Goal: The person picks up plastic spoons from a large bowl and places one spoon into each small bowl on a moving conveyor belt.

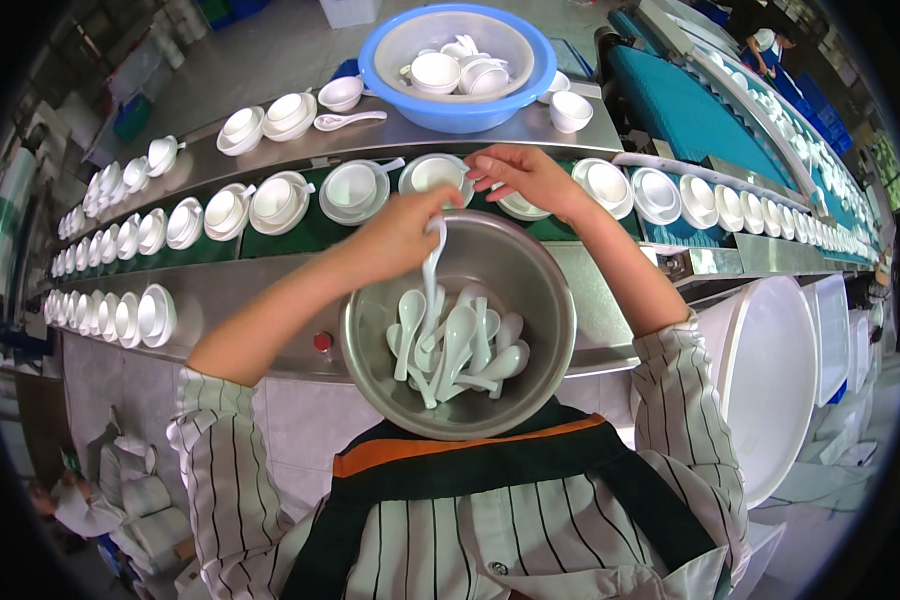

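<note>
My left hand grips the handle end of a white ceramic spoon above a steel basin. Several white spoons lie in a heap inside that basin. Beyond its far rim my right hand hovers over the conveyor, between two stacks of dishes, its fingers curled and spread; its fingertips are near the rim of a white bowl set, and whether they touch it is unclear. Another set, to the left, has a spoon in it. A partly hidden dish is beneath my right hand.
Rows of bowl sets stand along the green conveyor belt. A blue tub with bowls and spoons rests on the steel ledge behind. A blue-green belt runs off at the upper right, where a person works. A red button is left of the basin.
</note>
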`<state>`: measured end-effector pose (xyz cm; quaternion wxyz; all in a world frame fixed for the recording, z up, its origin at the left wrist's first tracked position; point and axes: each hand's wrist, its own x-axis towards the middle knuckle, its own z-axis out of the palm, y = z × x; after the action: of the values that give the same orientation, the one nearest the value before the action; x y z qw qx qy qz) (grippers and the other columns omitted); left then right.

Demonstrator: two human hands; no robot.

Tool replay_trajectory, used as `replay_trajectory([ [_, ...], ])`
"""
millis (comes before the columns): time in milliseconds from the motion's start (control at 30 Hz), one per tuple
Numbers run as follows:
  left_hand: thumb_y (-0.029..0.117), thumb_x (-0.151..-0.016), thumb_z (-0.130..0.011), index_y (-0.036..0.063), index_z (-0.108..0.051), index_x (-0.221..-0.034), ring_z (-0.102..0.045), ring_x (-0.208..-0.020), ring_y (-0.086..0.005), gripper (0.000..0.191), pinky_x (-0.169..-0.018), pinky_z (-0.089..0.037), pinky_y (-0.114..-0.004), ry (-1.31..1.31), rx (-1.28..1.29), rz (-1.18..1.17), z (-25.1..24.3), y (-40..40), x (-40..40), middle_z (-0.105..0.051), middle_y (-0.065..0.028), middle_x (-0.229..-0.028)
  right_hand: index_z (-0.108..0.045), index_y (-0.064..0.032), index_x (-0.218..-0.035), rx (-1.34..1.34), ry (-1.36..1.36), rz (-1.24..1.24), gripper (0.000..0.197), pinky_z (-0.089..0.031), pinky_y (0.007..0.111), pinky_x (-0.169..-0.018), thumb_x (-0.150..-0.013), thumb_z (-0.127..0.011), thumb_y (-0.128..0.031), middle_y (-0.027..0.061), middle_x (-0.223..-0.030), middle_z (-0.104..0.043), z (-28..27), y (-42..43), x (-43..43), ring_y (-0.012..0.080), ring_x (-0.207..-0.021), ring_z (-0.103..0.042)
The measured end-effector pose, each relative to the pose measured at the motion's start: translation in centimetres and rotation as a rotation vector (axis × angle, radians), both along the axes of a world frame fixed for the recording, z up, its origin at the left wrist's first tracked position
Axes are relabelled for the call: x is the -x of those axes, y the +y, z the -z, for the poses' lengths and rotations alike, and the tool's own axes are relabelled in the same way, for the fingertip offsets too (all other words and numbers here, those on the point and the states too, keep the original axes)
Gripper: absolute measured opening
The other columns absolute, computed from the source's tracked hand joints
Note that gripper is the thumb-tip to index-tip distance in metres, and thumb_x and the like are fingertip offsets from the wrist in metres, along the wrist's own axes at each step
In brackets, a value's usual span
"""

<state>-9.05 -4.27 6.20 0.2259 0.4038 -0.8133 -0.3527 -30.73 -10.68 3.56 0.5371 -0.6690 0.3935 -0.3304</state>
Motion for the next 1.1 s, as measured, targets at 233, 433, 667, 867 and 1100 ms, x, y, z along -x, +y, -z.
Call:
replay_trajectory([
  [233, -0.001, -0.079, -0.057, 0.0008, -0.045, -0.11, -0.057, -0.082, -0.014, 0.033, -0.069, -0.045, -0.024, 0.516, 0.138, -0.355, -1.6, -3.6, 0.9, -0.052, -0.0094, -0.094, -0.058, 0.0012, -0.107, 0.001, -0.144, -0.066, 0.025, -0.049, 0.024, -0.07, -0.09, -0.053, -0.016, 0.006, -0.086, -0.063, -2.2, 2.7, -1.7, 0.0105, -0.073, -0.058],
  [433, 0.008, -0.071, -0.067, 0.0047, -0.059, -0.094, -0.056, -0.093, -0.0212, 0.024, -0.073, -0.046, -0.033, -0.218, 0.207, 0.082, -1.4, 0.7, -0.9, -0.058, -0.0062, -0.092, -0.065, -0.0107, -0.093, 0.932, 0.594, 0.437, 0.016, -0.049, 0.035, -0.061, -0.079, -0.059, -0.011, 0.0105, -0.083, -0.064, 1.5, -4.2, 2.1, 0.0259, -0.073, -0.062],
  [667, 0.012, -0.068, -0.063, 0.0063, -0.063, -0.08, -0.054, -0.091, -0.0243, 0.014, -0.078, -0.042, -0.035, -0.714, 0.351, 0.602, 3.4, 5.7, -2.2, -0.057, -0.0095, -0.089, -0.065, -0.0102, -0.087, 1.008, 0.918, 0.098, 0.02, -0.049, 0.038, -0.075, -0.083, -0.055, -0.027, 0.0095, -0.09, -0.061, 6.4, -5.7, 0.7, 0.0269, -0.09, -0.059],
  [867, 0.015, -0.062, -0.071, 0.007, -0.058, -0.069, -0.054, -0.081, -0.0268, 0.017, -0.07, -0.043, -0.039, -0.677, 0.287, 0.596, -1.3, 3.4, -2.3, -0.053, -0.0091, -0.078, -0.059, -0.0084, -0.111, 0.7, 0.542, 0.008, 0.029, -0.046, 0.032, -0.083, -0.086, -0.055, -0.024, 0.01, -0.1, -0.062, -0.6, -0.8, -0.5, 0.022, -0.09, -0.059],
  [1100, 0.013, -0.067, -0.073, 0.0012, -0.052, -0.072, -0.05, -0.058, -0.0194, 0.025, -0.056, -0.041, -0.032, -0.141, 0.203, 0.03, -3.1, -2.2, -0.6, -0.052, -0.0083, -0.064, -0.061, -0.0009, -0.106, 0.35, 0.197, -0.186, 0.022, -0.046, 0.024, -0.077, -0.087, -0.057, -0.012, 0.0049, -0.089, -0.064, -5.2, 3.3, -0.8, 0.0099, -0.079, -0.057],
])
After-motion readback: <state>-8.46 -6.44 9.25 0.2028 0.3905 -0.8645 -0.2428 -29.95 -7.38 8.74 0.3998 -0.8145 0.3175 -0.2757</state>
